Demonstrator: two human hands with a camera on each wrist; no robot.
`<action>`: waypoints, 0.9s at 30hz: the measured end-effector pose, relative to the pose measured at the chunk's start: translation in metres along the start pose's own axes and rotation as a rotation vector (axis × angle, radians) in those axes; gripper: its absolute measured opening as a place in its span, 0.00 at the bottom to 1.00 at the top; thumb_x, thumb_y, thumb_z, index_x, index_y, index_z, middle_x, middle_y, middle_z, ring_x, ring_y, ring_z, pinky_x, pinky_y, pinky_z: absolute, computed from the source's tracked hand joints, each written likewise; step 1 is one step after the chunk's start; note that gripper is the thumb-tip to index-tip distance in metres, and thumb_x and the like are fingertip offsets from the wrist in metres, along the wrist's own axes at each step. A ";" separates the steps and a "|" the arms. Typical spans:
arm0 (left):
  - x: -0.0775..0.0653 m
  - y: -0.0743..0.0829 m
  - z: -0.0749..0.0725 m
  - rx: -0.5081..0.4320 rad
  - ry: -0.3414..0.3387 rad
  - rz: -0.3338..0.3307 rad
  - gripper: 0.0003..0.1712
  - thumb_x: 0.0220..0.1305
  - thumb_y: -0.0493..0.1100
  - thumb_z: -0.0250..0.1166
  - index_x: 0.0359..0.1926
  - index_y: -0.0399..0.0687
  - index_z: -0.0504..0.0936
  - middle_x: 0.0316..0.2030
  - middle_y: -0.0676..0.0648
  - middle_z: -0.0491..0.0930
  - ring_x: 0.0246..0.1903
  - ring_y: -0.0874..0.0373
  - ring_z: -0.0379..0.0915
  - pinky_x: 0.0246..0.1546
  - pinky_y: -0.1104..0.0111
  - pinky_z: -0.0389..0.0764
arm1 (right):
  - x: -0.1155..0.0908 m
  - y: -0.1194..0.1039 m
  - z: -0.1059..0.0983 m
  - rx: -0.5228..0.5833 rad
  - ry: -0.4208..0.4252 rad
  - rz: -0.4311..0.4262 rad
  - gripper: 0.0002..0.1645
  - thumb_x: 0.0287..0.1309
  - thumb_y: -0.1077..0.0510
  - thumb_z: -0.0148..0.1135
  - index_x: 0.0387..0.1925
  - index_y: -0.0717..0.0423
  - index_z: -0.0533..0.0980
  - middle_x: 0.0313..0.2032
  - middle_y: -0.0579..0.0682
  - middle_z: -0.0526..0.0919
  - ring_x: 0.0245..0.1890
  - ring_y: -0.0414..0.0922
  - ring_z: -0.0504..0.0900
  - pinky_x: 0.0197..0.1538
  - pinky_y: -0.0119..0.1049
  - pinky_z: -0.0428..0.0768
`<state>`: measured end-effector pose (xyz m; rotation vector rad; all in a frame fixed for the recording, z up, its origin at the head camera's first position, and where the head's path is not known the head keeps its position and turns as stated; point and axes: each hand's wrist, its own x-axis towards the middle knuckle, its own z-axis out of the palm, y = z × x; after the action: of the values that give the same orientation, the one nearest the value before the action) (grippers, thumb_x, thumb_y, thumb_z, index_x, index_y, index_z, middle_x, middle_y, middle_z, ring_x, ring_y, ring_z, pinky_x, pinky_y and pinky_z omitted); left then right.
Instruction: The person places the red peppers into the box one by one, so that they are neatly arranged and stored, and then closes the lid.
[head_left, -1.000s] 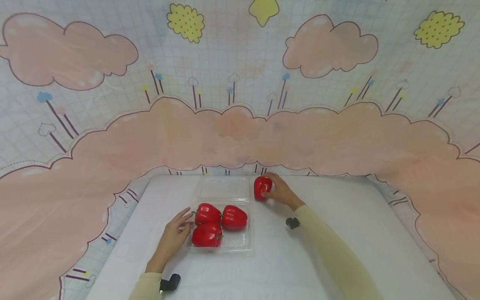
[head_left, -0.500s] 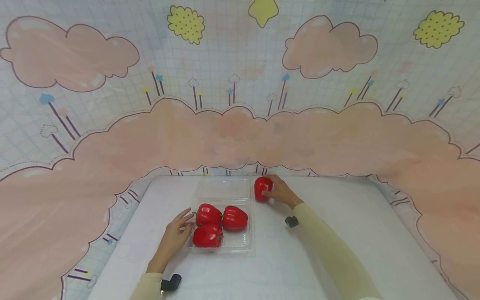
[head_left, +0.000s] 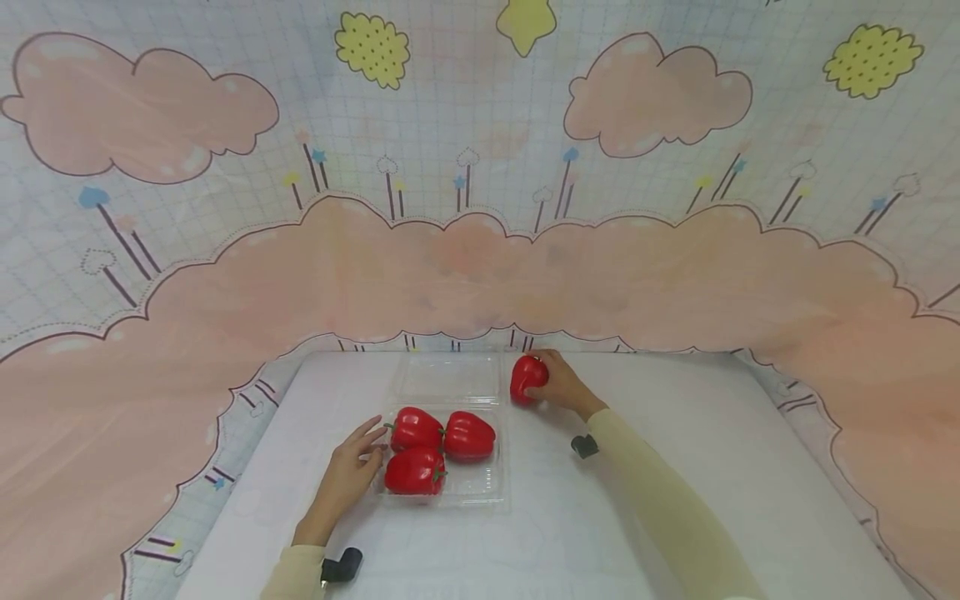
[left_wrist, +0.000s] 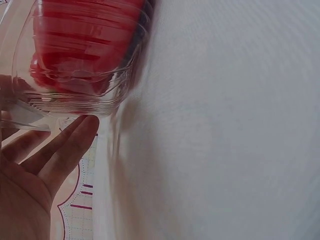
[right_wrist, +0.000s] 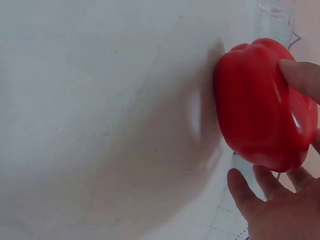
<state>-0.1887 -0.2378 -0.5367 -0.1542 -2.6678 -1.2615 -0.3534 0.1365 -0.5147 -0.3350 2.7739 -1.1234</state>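
Three red bell peppers [head_left: 469, 436] lie in the base of a clear plastic clamshell box [head_left: 480, 492], whose lid [head_left: 447, 377] is folded back flat behind it. My left hand [head_left: 349, 468] is at the box's left side, its fingers fairly straight and by the wall; in the left wrist view the fingertips [left_wrist: 89, 125] are against or just under the ridged rim. To the right of the lid, a fourth red bell pepper [right_wrist: 255, 105] is gripped by my right hand [head_left: 558, 383], thumb on one side and fingers on the other.
Everything rests on a white table [head_left: 570, 533]. A patterned cloth [head_left: 480, 275] with pink clouds rises behind the table's far edge and along both sides. A small black device [head_left: 342, 566] sits at the left wrist, another black device [head_left: 585, 446] at the right one.
The pepper in my right hand has turned and shifted slightly to the right. My left hand and the box with its peppers stay essentially in place.
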 end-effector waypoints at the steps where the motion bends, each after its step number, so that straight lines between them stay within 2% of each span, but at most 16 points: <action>1: 0.000 0.000 0.000 0.000 0.001 0.003 0.24 0.66 0.33 0.59 0.63 0.40 0.76 0.68 0.40 0.69 0.51 0.43 0.83 0.43 0.63 0.88 | -0.001 0.000 0.000 0.004 0.000 0.006 0.50 0.47 0.55 0.76 0.69 0.45 0.61 0.68 0.53 0.64 0.69 0.57 0.64 0.62 0.56 0.79; 10: -0.001 -0.001 0.000 0.005 0.009 0.008 0.23 0.66 0.35 0.59 0.63 0.41 0.76 0.68 0.41 0.70 0.50 0.42 0.83 0.43 0.62 0.88 | -0.010 0.001 -0.002 0.073 0.006 0.031 0.46 0.47 0.55 0.75 0.66 0.46 0.61 0.64 0.53 0.71 0.66 0.57 0.68 0.60 0.55 0.81; 15: -0.001 -0.001 -0.001 -0.004 0.003 0.002 0.24 0.66 0.34 0.59 0.63 0.41 0.75 0.68 0.40 0.70 0.50 0.42 0.83 0.42 0.64 0.88 | -0.013 0.004 -0.002 0.056 0.003 0.027 0.45 0.48 0.54 0.75 0.65 0.45 0.62 0.63 0.53 0.72 0.65 0.56 0.69 0.60 0.54 0.81; 22: -0.002 0.001 -0.001 -0.003 0.002 0.000 0.24 0.66 0.34 0.59 0.63 0.41 0.76 0.68 0.40 0.69 0.50 0.43 0.83 0.43 0.64 0.88 | -0.022 0.003 -0.004 0.013 -0.036 0.046 0.46 0.50 0.50 0.74 0.69 0.38 0.63 0.66 0.53 0.71 0.67 0.57 0.68 0.60 0.54 0.81; 27: -0.002 0.001 0.000 0.003 0.005 0.001 0.23 0.66 0.35 0.59 0.63 0.42 0.76 0.68 0.41 0.69 0.51 0.43 0.83 0.44 0.63 0.87 | -0.027 -0.001 -0.007 0.011 -0.019 0.029 0.46 0.49 0.50 0.75 0.69 0.40 0.64 0.65 0.53 0.72 0.66 0.57 0.69 0.58 0.54 0.82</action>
<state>-0.1866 -0.2376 -0.5361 -0.1523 -2.6652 -1.2558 -0.3282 0.1477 -0.5079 -0.3012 2.7459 -1.1221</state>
